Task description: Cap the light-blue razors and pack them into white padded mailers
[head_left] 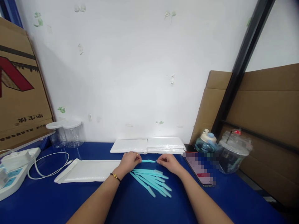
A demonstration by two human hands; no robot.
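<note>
A turquoise eyebrow razor [149, 161] is held by its handle end in my left hand [131, 161], which is closed with thumb and fingers pinched. The razor's head points right, toward my right hand [168, 162]. My right hand is also pinched closed, on a small pale piece [157, 161] that looks like a clear razor cap, just off the razor's tip. Below both hands, several more turquoise razors [149, 181] lie fanned out on the blue table, their paler heads toward the right.
A white padded mailer [91, 170] lies left of my left hand. Stacked white mailers [165, 143] lie along the wall. A phone [199, 169], a teal bottle [205, 143] and a lidded plastic cup [234, 152] are right; clear jars [73, 135], a cable [35, 168] and a power strip [23, 182] are left.
</note>
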